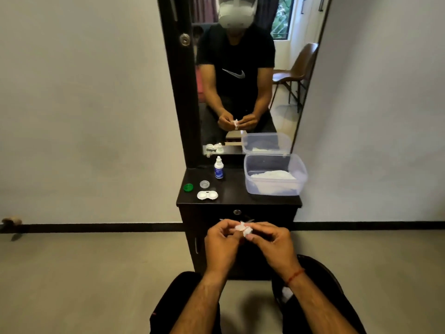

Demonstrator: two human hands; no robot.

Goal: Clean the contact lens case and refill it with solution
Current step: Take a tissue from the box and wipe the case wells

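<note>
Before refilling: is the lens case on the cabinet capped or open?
Open. The lens case shows both wells uncovered; a green cap and a clear cap lie apart beside it.

Home bedroom: mirrored dressing table (238,197).

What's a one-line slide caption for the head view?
Both hands work a white tissue before the cabinet; open lens case, caps and solution bottle wait on top.
</note>
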